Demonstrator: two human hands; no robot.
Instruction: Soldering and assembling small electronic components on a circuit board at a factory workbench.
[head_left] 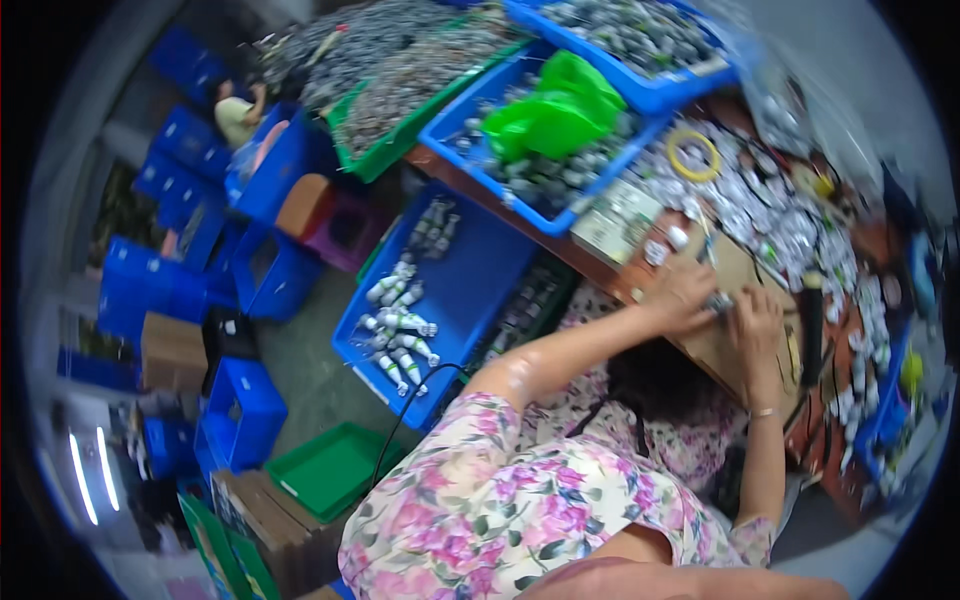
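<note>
Over a brown board (738, 262) on the workbench, my two hands are close together. My left hand (680, 295) is closed on a small grey part (718, 301), mostly covered by the fingers. My right hand (757, 325) meets it from the other side, its fingers curled in at the same part; its exact grip is blurred. Just beyond my left hand sit small white round pieces (656, 252). A thin tool with a pale blue tip (709, 246) stands near those pieces. To the right of my right hand lies a dark, long-handled tool (811, 325).
Many clear-wrapped small parts (790, 225) and a yellow tape ring (693, 155) cover the bench's far side. A blue bin (455, 135) of grey parts holds a green bag (560, 105). White toy figures (400, 325) lie in a blue tray (480, 240) at left. A person (236, 115) stands far left.
</note>
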